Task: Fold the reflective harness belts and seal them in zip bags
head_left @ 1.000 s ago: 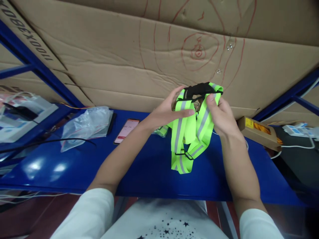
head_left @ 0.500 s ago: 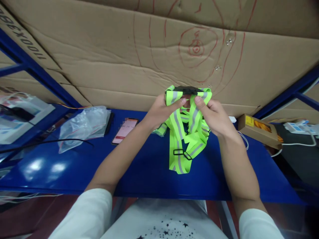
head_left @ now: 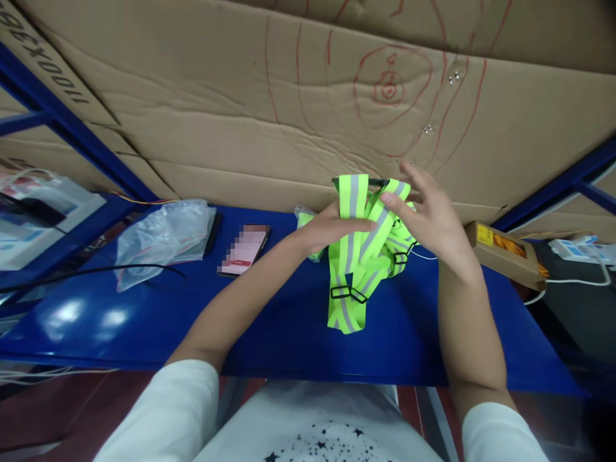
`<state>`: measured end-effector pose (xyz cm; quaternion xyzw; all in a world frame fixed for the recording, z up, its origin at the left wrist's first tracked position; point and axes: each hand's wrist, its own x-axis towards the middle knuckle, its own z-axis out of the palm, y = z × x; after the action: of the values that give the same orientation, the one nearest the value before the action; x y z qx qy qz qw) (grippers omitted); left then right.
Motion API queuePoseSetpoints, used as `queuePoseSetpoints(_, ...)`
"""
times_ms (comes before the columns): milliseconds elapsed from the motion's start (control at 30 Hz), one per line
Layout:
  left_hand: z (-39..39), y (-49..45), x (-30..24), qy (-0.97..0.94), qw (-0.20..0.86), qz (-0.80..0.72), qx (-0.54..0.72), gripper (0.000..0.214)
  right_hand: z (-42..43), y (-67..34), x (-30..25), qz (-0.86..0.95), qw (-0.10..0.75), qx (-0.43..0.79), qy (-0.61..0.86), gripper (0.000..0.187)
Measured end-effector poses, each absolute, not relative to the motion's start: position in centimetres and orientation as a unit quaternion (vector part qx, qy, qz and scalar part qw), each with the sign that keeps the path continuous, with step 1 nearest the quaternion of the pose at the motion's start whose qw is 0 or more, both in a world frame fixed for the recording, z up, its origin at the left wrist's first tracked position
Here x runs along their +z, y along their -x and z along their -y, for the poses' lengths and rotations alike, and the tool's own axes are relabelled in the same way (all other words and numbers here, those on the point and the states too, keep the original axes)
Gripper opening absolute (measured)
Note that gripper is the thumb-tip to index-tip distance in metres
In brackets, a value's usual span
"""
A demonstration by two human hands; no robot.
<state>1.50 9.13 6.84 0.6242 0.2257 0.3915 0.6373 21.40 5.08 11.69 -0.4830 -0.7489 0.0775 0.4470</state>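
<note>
Evidently, the loose items stand off to the sides: at the left of the frame a clear plastic bag [head_left: 163, 234] lies on the blue table [head_left: 279, 340], with a phone [head_left: 244, 249] just right of it, probably set there to leave working room. Near the center, a small packet [head_left: 308, 221] sits behind the left wrist. The left hand [head_left: 325, 230] clasps the neon-green straps [head_left: 353, 247], its thumb laid across their front and its fingers hidden behind, which seems to keep the folds bunched. The straps hang right of center, their black buckles [head_left: 341, 292] dangling low, likely because only the upper part is supported. The right hand [head_left: 428, 212] has its fingers spread; its thumb tip lies at the straps' upper edge, though whether it presses, I cannot tell. At the right sits an open-windowed carton [head_left: 503, 256].
</note>
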Motion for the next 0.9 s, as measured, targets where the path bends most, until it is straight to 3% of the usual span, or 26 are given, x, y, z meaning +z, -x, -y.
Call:
queuePoseSetpoints(100,-9.2,-1.2,6.5,-0.644,0.660,-0.206,0.327,0.045,-4.7,-22.0,12.0,0.785,0.416,0.089,0.451,0.081)
queuePoseSetpoints(200,-9.0,-0.8,6.8,-0.708,0.630,-0.173,0.269,0.044,-3.8,-21.7,12.7,0.828,0.318,0.141,0.440,0.050)
queuePoseSetpoints(267,-8.9,-0.5,7.0,-0.735,0.608,-0.164,0.251,0.043,-3.3,-21.3,13.1,0.825,0.294,0.162,0.454,0.050)
queuePoseSetpoints(433,-9.2,-0.4,6.9,-0.756,0.597,-0.166,0.211,0.047,-3.0,-20.9,13.5,0.777,0.351,0.154,0.500,0.063)
queuePoseSetpoints(600,-9.1,-0.7,6.9,-0.746,0.612,-0.151,0.215,0.045,-3.3,-21.3,13.5,0.738,0.377,0.163,0.536,0.052)
queuePoseSetpoints(800,-8.5,-0.3,8.3,-0.723,0.629,-0.172,0.227,0.040,-4.7,-21.3,11.9,0.691,0.403,0.348,0.488,0.047)
queuePoseSetpoints(900,-8.3,-0.3,8.2,-0.741,0.613,-0.149,0.230,0.034,-5.1,-20.9,11.4,0.721,0.403,0.289,0.483,0.039)
